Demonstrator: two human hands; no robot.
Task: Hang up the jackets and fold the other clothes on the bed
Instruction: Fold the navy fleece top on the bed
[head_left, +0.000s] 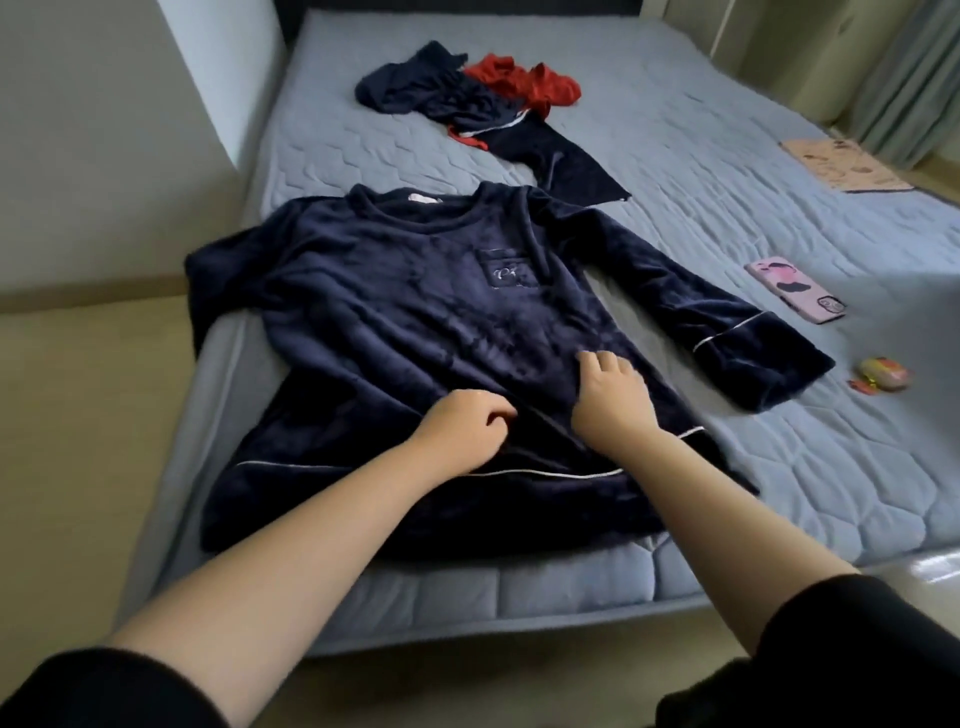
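Phone (795, 291), packet (883, 374) beside navy top (395, 312); clothes (467, 98) beyond.

A pink phone (795, 291) lies face down, with a small red-and-yellow packet (883, 374) nearby. Farther back, a flat tan sheet (844, 165) lies near the pale curtain (914, 78).

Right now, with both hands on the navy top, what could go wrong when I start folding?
One sleeve hangs over the bed edge; tugging the navy top could slide it floorward. The other sleeve's cuff lies near the pink phone and a wrapped item, so flipping it in might sweep them. Fabric is bunched between your left hand and right hand, risking a creased fold.
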